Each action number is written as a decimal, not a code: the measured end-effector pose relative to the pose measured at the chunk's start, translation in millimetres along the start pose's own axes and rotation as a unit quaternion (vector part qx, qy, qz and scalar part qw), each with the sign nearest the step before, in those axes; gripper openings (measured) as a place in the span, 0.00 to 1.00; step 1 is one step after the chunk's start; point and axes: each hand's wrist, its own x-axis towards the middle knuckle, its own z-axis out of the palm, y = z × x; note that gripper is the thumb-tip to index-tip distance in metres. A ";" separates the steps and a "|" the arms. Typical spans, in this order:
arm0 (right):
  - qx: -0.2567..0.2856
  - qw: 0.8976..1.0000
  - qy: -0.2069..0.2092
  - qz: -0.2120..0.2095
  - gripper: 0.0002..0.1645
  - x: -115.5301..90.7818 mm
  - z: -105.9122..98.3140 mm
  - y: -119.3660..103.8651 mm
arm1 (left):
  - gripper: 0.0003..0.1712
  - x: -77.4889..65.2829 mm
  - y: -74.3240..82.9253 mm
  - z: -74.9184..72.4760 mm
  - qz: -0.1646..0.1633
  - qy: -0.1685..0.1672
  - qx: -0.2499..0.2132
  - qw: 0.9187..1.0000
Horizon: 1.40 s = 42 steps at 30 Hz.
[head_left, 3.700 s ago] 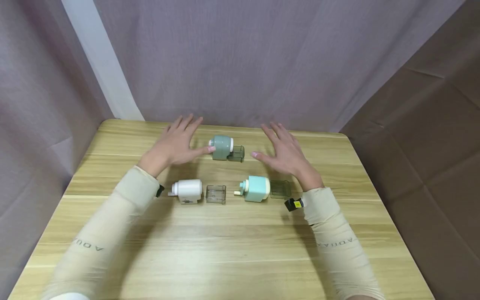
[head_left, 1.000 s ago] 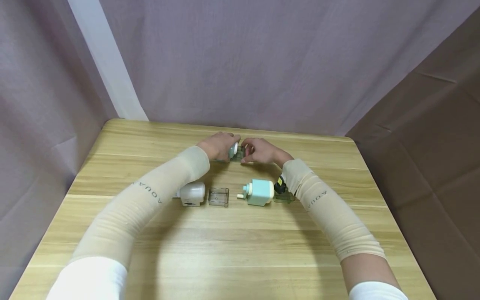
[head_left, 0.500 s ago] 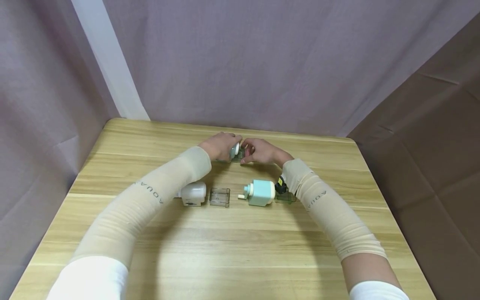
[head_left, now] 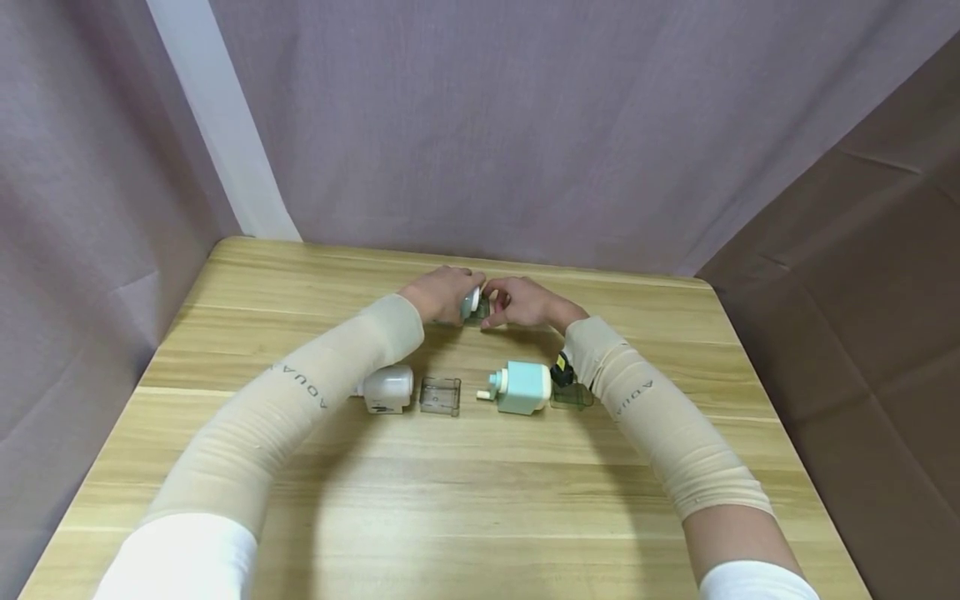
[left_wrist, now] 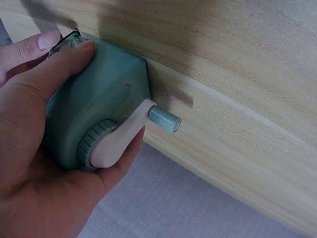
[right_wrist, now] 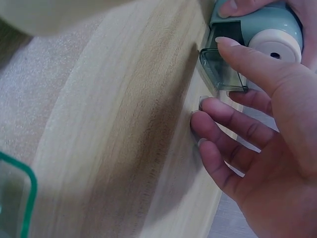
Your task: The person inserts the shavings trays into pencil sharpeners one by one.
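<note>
Wood-grain surface (head_left: pixel 420 508): your left hand (head_left: pixel 438 292) has gripped the green pencil sharpener (left_wrist: pixel 101 94), right hand (head_left: pixel 523 302) its drawer (right_wrist: pixel 219 67); apparently steadied.

Left hand (head_left: pixel 438 293) now gripping green sharpener (left_wrist: pixel 109 84), right hand (head_left: pixel 525 302) now pinching drawer (right_wrist: pixel 220 74)

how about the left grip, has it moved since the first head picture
Yes, to the right: in the head view, the left grip now sits farther from the white strip, and holds the green sharpener.
</note>
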 end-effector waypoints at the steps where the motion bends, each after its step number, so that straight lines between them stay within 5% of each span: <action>1: -0.001 1.000 0.001 -0.001 0.31 0.3 -0.1 -0.3 | 0.42 -0.3 -0.1 -0.1 0.000 0.001 -0.002 1.000; 33: 0.040 0.999 -0.003 -0.004 0.35 1.3 2.9 -9.0 | 0.39 -7.7 6.1 -2.2 -0.014 0.002 -0.018 1.000; 42: 0.032 0.999 -0.012 -0.012 0.27 1.9 2.3 -7.0 | 0.39 -7.0 6.5 -1.2 -0.015 -0.008 -0.019 1.000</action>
